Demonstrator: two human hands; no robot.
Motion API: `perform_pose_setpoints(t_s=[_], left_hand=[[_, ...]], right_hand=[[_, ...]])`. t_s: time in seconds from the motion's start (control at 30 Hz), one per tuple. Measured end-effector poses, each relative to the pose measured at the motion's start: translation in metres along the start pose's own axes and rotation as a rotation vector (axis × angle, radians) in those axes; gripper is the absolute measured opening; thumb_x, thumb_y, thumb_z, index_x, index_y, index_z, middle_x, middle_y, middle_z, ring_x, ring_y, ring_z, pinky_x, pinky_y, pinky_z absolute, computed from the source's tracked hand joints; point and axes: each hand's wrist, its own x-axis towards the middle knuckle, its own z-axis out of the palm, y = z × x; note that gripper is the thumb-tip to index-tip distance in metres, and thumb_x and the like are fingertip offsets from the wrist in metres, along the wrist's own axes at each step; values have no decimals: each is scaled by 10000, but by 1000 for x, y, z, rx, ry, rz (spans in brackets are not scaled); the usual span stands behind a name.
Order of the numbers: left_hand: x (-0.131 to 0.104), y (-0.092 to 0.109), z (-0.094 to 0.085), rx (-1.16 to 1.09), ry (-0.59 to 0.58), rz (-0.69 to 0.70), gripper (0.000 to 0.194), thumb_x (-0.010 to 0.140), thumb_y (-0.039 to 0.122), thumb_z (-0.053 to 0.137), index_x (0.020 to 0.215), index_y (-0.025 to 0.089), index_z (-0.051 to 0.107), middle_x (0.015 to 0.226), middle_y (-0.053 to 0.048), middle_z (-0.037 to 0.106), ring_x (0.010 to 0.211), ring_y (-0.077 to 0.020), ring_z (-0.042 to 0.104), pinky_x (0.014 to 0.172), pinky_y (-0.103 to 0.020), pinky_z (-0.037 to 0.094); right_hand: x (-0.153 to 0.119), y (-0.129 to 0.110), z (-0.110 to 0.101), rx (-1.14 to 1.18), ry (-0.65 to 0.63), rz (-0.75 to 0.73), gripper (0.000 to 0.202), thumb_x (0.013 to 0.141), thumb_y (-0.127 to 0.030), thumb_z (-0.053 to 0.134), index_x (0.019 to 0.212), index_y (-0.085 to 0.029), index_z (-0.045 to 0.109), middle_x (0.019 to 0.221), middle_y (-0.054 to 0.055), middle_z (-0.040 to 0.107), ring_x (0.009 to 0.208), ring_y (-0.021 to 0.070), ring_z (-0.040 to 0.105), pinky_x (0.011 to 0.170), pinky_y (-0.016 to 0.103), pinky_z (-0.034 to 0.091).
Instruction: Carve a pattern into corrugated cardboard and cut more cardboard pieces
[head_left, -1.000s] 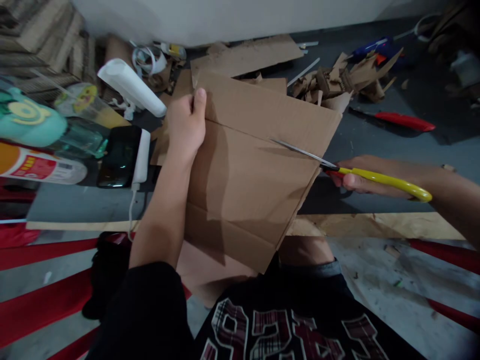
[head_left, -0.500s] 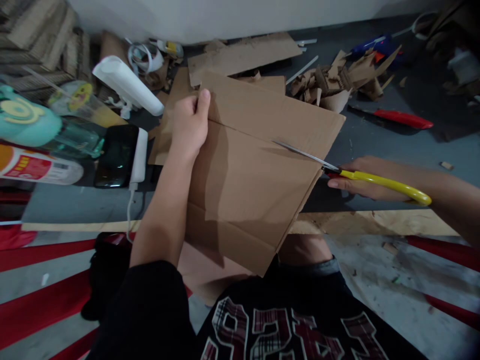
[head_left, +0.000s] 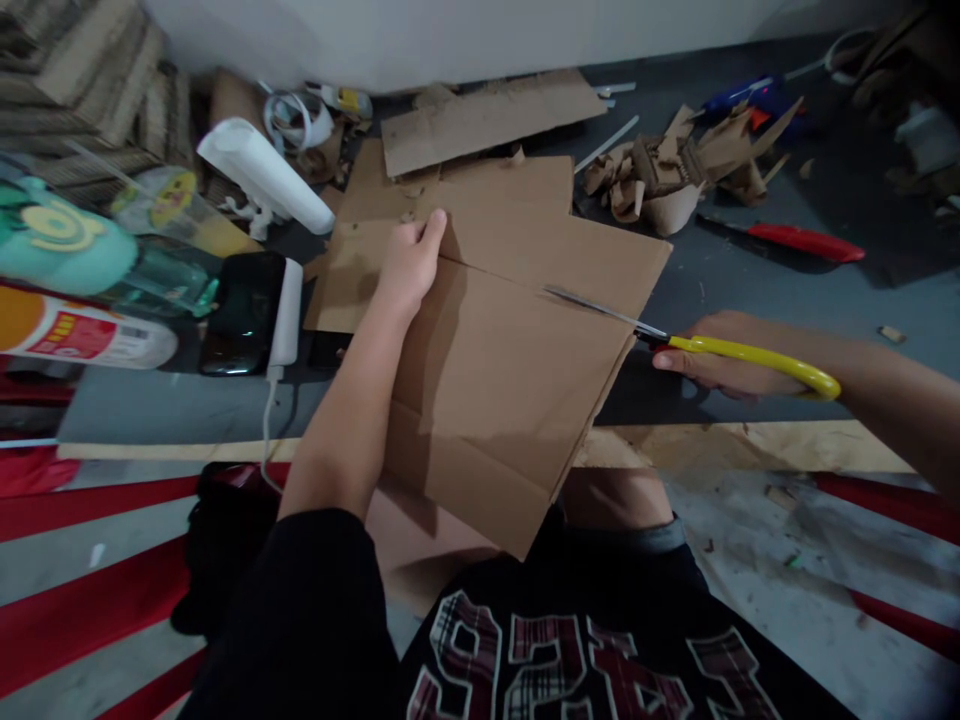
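A brown sheet of cardboard [head_left: 517,350] lies tilted across the table's front edge, above my lap. My left hand [head_left: 414,258] grips its left side, thumb on top and the other fingers hidden beneath. My right hand [head_left: 720,355] is closed on a pair of scissors [head_left: 757,362] with a yellow handle. One scissor blade rests over the top face of the cardboard, pointing left along a line that runs across the sheet. The other blade is out of sight, apparently under the sheet.
Cardboard scraps [head_left: 667,170] and a red-handled knife [head_left: 806,240] lie at the back right, near a blue glue gun [head_left: 742,95]. On the left are a black phone [head_left: 240,312], a white power strip [head_left: 286,312], a bottle [head_left: 82,328] and a white paper roll [head_left: 266,175].
My left hand and the cardboard's upper part have shifted slightly downward, with the hand also moving right. The scissors have moved a little left with my right hand.
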Motion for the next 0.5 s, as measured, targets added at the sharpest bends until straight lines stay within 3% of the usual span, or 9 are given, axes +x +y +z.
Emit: perform_pose_setpoints(t_s=[0.1,0.2,0.27,0.37,0.5], left_hand=[[2,-2,0,71,-30,-64,652,981,594,592,532,262,256,565,32,176,634,-133,232,630,-348,163],[4,-2,-2,104,-57,-75,739,761,925,555,555,275,270,563,21,175,670,-141,269,655,-347,179],[3,-4,-3,122,-70,-70,775,675,1003,517,558,275,276,570,21,195,663,-139,287,664,-351,192],[1,-8,-7,115,-69,-38,740,759,943,516,560,267,288,586,28,243,627,-127,304,658,-354,196],[-2,-3,-18,7,40,95,607,946,674,535,582,244,309,613,35,263,594,-130,279,619,-339,190]], right_hand=[[-2,-3,-1,11,14,-19,781,895,-906,282,529,-229,412,445,76,557,432,193,559,624,400,495],[-1,-3,-1,-41,-2,-33,786,908,-893,254,508,-236,417,401,69,523,442,200,563,658,415,507],[3,1,-1,-53,-7,-45,769,898,-897,285,534,-234,421,424,55,523,445,187,538,611,393,487],[9,10,-3,-41,15,-94,752,868,-921,326,615,-221,439,521,37,536,468,151,484,514,329,398],[8,11,-10,-50,77,-184,795,827,-973,237,646,-218,413,554,32,489,508,138,454,511,309,353]])
